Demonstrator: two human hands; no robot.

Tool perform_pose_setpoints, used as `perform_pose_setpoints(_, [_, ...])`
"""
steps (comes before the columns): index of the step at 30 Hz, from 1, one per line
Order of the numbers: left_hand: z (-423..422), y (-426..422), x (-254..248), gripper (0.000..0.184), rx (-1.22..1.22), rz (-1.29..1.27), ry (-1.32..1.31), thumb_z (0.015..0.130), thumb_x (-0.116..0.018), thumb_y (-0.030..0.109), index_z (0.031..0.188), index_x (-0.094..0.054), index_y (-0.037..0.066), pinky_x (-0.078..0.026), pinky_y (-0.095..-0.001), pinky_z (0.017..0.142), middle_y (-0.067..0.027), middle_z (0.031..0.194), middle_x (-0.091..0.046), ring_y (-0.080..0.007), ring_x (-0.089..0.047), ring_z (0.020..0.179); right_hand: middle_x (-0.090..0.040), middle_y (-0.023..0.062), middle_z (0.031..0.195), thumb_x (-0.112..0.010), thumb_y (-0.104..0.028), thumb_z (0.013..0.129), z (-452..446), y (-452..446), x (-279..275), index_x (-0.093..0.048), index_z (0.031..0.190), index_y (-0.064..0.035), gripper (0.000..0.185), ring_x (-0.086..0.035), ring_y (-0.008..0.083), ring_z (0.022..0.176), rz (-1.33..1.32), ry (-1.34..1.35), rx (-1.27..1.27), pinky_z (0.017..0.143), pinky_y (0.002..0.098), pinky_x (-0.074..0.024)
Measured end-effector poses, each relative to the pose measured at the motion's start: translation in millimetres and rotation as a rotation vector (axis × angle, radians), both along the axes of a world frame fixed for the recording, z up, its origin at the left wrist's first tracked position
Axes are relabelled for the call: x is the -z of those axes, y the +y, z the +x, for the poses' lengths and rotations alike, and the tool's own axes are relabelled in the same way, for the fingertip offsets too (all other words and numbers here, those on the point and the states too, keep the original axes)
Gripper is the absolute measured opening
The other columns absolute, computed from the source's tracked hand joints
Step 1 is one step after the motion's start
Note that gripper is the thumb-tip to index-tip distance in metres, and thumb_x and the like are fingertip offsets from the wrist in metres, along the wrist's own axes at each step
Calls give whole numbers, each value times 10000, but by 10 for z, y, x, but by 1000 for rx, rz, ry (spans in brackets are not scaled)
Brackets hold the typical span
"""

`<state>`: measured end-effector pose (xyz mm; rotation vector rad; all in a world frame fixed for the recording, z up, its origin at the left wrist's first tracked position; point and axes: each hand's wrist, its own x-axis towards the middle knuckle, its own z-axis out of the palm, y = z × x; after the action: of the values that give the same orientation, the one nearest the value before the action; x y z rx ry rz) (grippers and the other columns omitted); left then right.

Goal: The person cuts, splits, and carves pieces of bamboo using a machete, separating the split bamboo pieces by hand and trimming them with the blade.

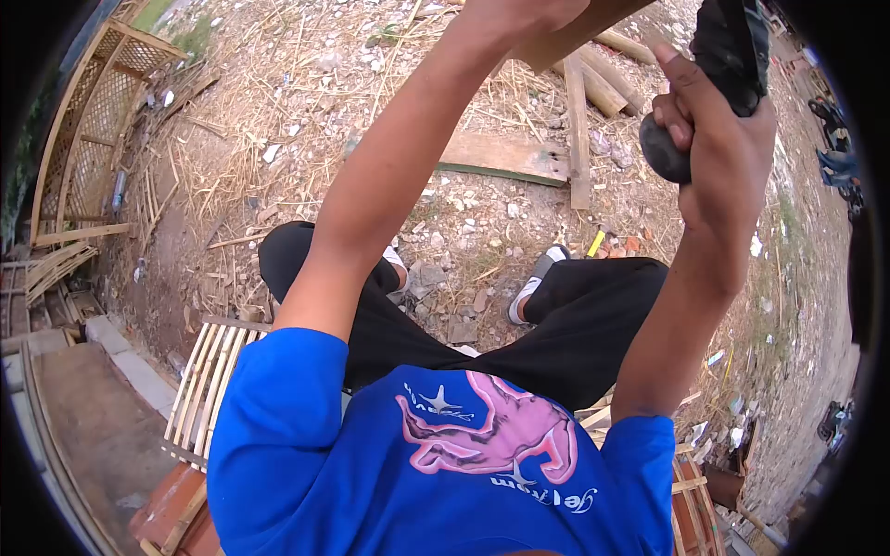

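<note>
My left hand (533, 11) is at the top edge of the view, with its fingers out of frame. Right beside it is a flat tan piece (575, 35), like a board, partly cut off; whether the hand grips it I cannot tell. At the upper right, my right hand (718, 125) is closed around a black tool (732, 56) with a rounded dark knob (664, 153) at its lower end. One finger of that hand points up, off the knob. The tool's upper part runs out of view, so its kind is unclear.
A wide plank (505, 156) and a narrow batten (577, 130) lie ahead near several round logs (603, 83). Straw and rubble cover the ground (306, 111). A lattice panel (97, 120) stands left; a slatted wooden piece (215, 385) is beside me. A yellow strip (595, 244) lies near my foot.
</note>
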<state>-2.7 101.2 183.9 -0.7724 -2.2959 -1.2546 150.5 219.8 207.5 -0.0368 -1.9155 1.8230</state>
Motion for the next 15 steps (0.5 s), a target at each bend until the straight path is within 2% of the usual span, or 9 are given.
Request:
perform_pose_setpoints(1, [-98, -12, 294, 505, 57, -85, -179, 888, -613, 297, 1235, -420, -14, -465, -508, 813, -329, 1027, -586, -467, -582, 991, -497, -23, 584, -746, -78, 844, -100, 83, 290, -599, 779, -13, 173, -408, 63, 458, 23, -87, -67, 475, 235, -354])
perform_pose_setpoints(2, [-198, -55, 948, 800, 111, -168, -363, 830, -687, 414, 1364, -304, -43, -458, -468, 932, -346, 1189, -537, -430, -549, 1138, -514, -14, 591, -751, -82, 817, -276, -2, 733, -584, 780, -22, 181, -437, 70, 461, 29, -225, 82, 462, 246, -364])
perform_pose_setpoints(3, [-172, -124, 1741, 1101, 183, -267, -570, 773, -761, 531, 1494, -188, -71, -451, -428, 1050, -362, 1352, -487, -393, -515, 1284, -537, -2, 610, -727, -66, 780, -495, 94, 1652, -577, 795, -28, 155, -474, 73, 474, 130, -325, 66, 456, 252, -371])
perform_pose_setpoints(4, [-157, -381, 2618, 1410, 321, -607, -520, 660, -809, 629, 1506, 61, -88, -200, -421, 1221, -329, 1571, -124, -417, -169, 1473, -554, 9, 634, -680, -45, 760, -601, 148, 2291, -572, 817, -32, 123, -492, 84, 476, 237, -261, 163, 448, 266, -380])
perform_pose_setpoints(5, [125, -697, 2941, 1445, 334, -379, -820, 635, -831, 619, 1519, 92, -56, -92, -415, 1242, -274, 1605, 8, -354, -10, 1507, -580, 22, 680, -674, -53, 753, -725, 233, 2295, -595, 857, -28, 133, -518, 105, 538, 175, -262, 128, 514, 282, -409])
perform_pose_setpoints(8, [126, -1335, 3934, 1357, 39, -407, -893, 639, -894, 377, 1522, 35, -67, -147, -420, 1234, -271, 1589, -146, -355, -145, 1494, -640, 59, 770, -668, -72, 732, -732, 283, 2028, -639, 928, -11, 207, -585, 151, 695, 148, -561, 89, 689, 328, -478])
perform_pose_setpoints(11, [81, -991, 3543, 1238, 100, -214, -622, 669, -878, 359, 1522, -91, -69, -226, -401, 1199, -278, 1559, -226, -376, -243, 1458, -630, 70, 766, -674, -85, 721, -798, 38, 2201, -619, 919, -6, 220, -580, 156, 678, 217, -413, 126, 644, 331, -473])
perform_pose_setpoints(13, [57, -621, 3247, 1037, 137, -44, -457, 739, -824, 313, 1509, -225, -38, -283, -407, 1167, -274, 1547, -255, -387, -309, 1428, -634, 77, 794, -676, -85, 723, -781, -11, 2251, -619, 935, -5, 234, -584, 153, 700, 211, -384, 70, 673, 312, -478])
perform_pose_setpoints(15, [-122, -268, 3204, 914, 154, 81, -387, 738, -827, 294, 1439, -327, -11, -393, -419, 1063, -281, 1377, -458, -402, -463, 1295, -633, 77, 803, -673, -77, 732, -748, -70, 2165, -620, 943, -5, 229, -586, 152, 718, 164, -385, 31, 699, 304, -480])
